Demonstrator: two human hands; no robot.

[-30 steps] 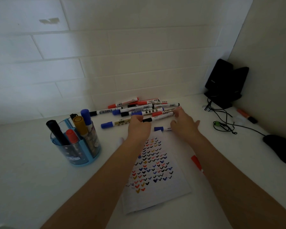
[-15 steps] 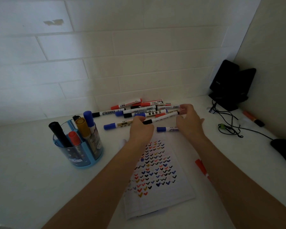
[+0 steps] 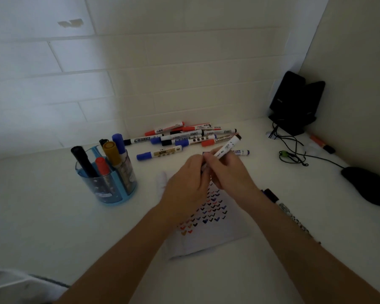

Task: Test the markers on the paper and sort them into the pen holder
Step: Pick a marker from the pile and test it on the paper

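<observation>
Both hands meet over the top of the paper [image 3: 208, 235], which carries rows of coloured check marks. My right hand [image 3: 226, 172] grips a white marker [image 3: 227, 147] that points up and to the right, its dark end raised. My left hand [image 3: 184, 183] is closed on the marker's near end, where the cap sits hidden under the fingers. A pile of markers [image 3: 184, 137] lies by the wall behind. The blue pen holder [image 3: 110, 185] stands to the left with several markers upright in it.
A black marker [image 3: 279, 202] lies on the desk to the right of my right forearm. Further right are a black mouse [image 3: 369, 185], tangled cables [image 3: 292, 156], an orange marker [image 3: 320, 142] and a black stand [image 3: 296, 102] in the corner.
Both hands have drawn back from the pile toward me, lifting one white marker out of it. They have come together on it above the paper.
</observation>
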